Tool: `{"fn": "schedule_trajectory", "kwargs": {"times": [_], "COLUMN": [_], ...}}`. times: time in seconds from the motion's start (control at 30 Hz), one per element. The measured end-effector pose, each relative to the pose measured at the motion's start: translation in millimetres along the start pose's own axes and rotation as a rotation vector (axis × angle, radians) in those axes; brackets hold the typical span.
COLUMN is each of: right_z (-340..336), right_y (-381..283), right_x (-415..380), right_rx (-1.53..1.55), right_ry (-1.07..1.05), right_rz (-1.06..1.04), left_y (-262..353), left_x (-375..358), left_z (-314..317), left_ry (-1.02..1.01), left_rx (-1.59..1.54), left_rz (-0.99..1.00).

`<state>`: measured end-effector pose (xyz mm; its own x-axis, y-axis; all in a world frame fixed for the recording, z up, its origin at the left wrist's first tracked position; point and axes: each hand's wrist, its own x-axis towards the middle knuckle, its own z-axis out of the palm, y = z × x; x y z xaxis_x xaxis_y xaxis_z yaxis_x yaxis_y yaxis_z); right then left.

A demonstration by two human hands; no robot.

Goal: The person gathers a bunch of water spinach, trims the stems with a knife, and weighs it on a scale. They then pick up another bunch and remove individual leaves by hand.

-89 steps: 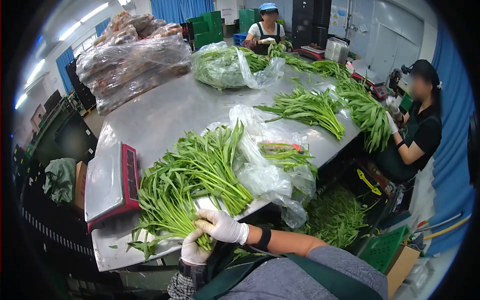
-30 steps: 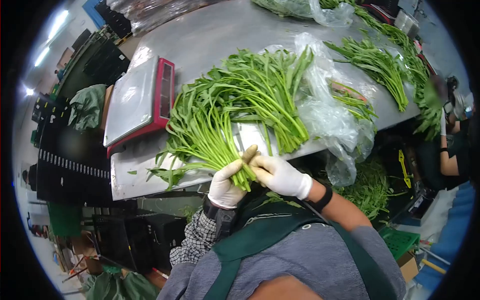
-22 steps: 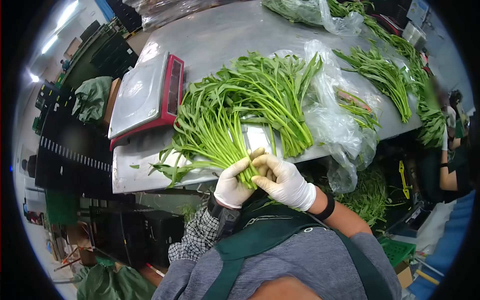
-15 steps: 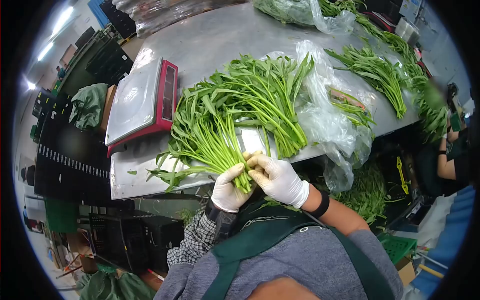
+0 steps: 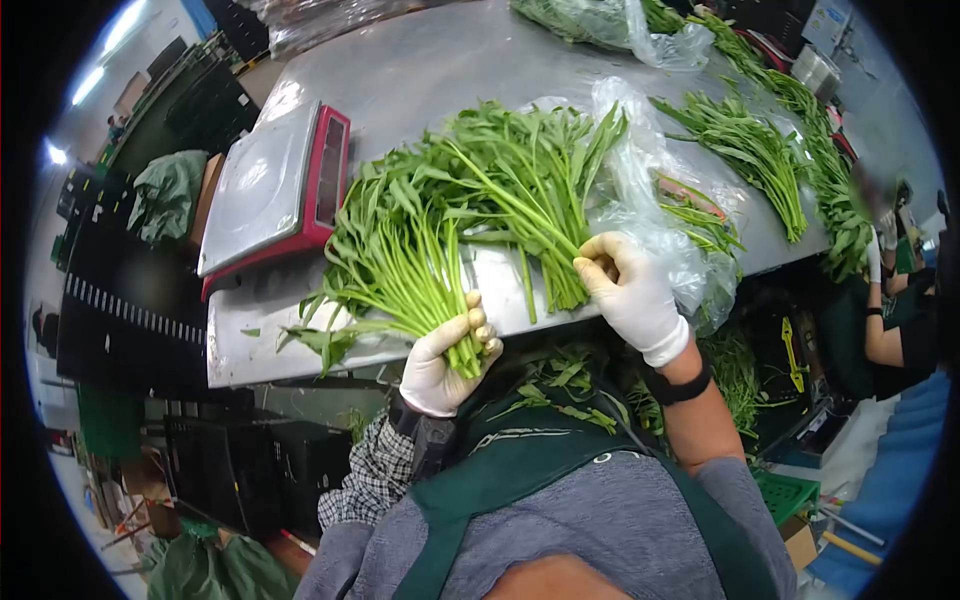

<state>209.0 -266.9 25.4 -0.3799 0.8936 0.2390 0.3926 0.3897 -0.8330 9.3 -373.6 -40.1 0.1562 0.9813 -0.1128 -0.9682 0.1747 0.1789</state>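
My left hand (image 5: 442,360), in a white glove, grips the stem ends of a bunch of leafy green stalks (image 5: 385,260) at the near edge of the steel table (image 5: 420,70). My right hand (image 5: 630,292), also gloved, reaches out to a second pile of green stalks (image 5: 525,175) lying on the table and pinches a few stems at their cut ends. A crumpled clear plastic bag (image 5: 665,240) lies right beside that hand.
A red scale with a steel pan (image 5: 270,190) sits left of the greens. More green bunches (image 5: 745,140) lie along the right side, where another person's arm (image 5: 885,335) shows. Bagged produce (image 5: 600,20) lies at the far end. Trimmings (image 5: 560,385) lie below the table edge.
My right hand has left the bunch held in my left hand and moved up and right to the stems of the second pile. My left hand keeps its grip.
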Motion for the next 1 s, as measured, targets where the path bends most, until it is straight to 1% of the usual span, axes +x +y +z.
{"fn": "schedule_trajectory", "kwargs": {"times": [0.03,0.07,0.13,0.17,0.2,0.27,0.33,0.4,0.43,0.47,0.53,0.57,0.6,0.67,0.7,0.73,0.87,0.93,1.0], "right_z": [4.1,10.2,28.1,38.0,46.5,58.3,64.1,61.2,58.5,56.2,57.5,60.8,66.4,77.1,79.4,79.7,79.0,75.1,75.9], "right_y": [-6.2,-13.4,-16.4,-13.4,-9.1,-9.4,-8.5,-6.4,-5.1,-2.7,-10.1,-15.0,-15.1,-9.7,-7.7,-6.5,-6.5,-7.8,-4.7], "right_x": [-3.9,-8.5,-20.6,-27.4,-33.8,-43.3,-46.2,-44.3,-40.4,-33.5,-19.3,-14.2,-11.1,-4.5,-2.5,-1.8,-4.6,-2.6,-1.9], "right_rx": [0.129,0.184,0.204,0.259,0.294,0.297,0.305,0.249,0.325,0.245,0.125,0.091,0.094,-0.095,-0.118,-0.125,-0.017,-0.051,-0.058], "right_ry": [-0.029,-0.068,-0.157,-0.218,-0.259,-0.285,-0.289,-0.321,-0.312,-0.254,-0.132,-0.140,-0.136,-0.158,-0.127,-0.118,-0.117,-0.222,-0.228], "right_rz": [-0.001,-0.009,-0.027,0.012,0.037,0.056,0.064,0.018,0.068,0.020,-0.142,-0.201,-0.201,-0.304,-0.328,-0.324,-0.218,-0.138,-0.138], "left_y": [-0.5,-3.2,-8.9,-10.5,-13.8,-18.0,-16.2,-14.1,-14.7,-15.9,-18.0,-19.5,-19.8,-18.8,-19.3,-19.1,-17.5,-18.8,-19.9], "left_x": [0.8,2.5,4.5,6.2,7.8,6.1,3.2,2.9,2.5,1.9,1.0,1.5,2.6,4.7,3.6,2.9,3.1,3.5,3.5], "left_z": [-1.4,-1.9,0.0,-3.1,-3.8,3.0,-2.7,-2.8,-1.5,-1.0,0.3,3.9,6.5,0.1,-1.4,-1.8,1.8,3.9,4.6], "left_ry": [0.014,0.026,0.081,0.061,0.089,0.196,0.213,0.213,0.244,0.277,0.273,0.264,0.253,0.237,0.240,0.245,0.257,0.262,0.242], "left_rx": [0.033,0.066,0.136,0.118,0.198,0.220,0.234,0.255,0.304,0.350,0.342,0.339,0.337,0.335,0.377,0.416,0.411,0.430,0.497], "left_rz": [0.005,0.009,0.027,0.031,0.105,0.135,0.133,0.118,0.126,0.135,0.131,0.135,0.138,0.113,0.148,0.180,0.109,0.096,0.157]}}
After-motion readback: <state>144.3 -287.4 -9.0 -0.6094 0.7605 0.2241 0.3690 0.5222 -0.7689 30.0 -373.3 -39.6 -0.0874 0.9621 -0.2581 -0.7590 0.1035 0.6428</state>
